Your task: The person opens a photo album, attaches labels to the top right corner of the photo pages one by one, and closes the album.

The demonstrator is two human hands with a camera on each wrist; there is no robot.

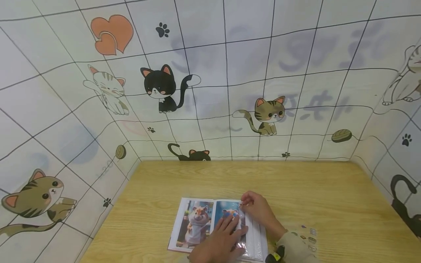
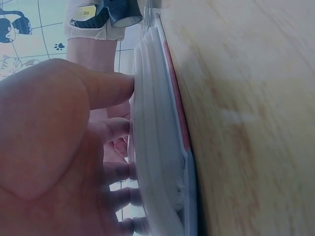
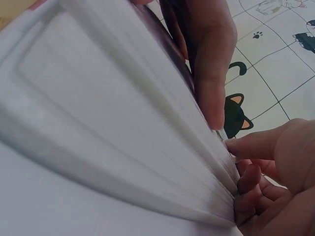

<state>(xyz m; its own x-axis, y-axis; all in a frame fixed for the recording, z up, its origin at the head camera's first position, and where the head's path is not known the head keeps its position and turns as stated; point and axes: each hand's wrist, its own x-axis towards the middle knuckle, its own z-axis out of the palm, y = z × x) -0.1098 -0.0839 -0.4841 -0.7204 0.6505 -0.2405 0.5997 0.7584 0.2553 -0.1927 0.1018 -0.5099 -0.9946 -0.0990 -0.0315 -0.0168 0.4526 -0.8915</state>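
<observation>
A photo album [image 1: 174, 237] lies open on the wooden table. Its left page shows a hamster picture [image 1: 197, 226] in a clear pocket, and another picture [image 1: 227, 205] is on the right page. My left hand [image 1: 221, 239] rests on the right page with fingers spread, covering much of that picture. At the upper right corner, my right hand [image 1: 258, 209] pinches the page edge between thumb and curled fingers. In the right wrist view, the stacked pages [image 3: 123, 113] fan apart beside those fingertips. From the left wrist, the album's thick page edges [image 2: 152, 108] show under the left thumb.
Right of the album, partly behind the right sleeve [image 1: 294, 248], lies a sheet with small printed pictures [image 1: 310, 239]. The wooden table [image 1: 335, 197] meets a cat-patterned cloth [image 1: 210, 128] at the back and on both sides. A dark wrist device [image 1: 275, 255] sits at the right cuff.
</observation>
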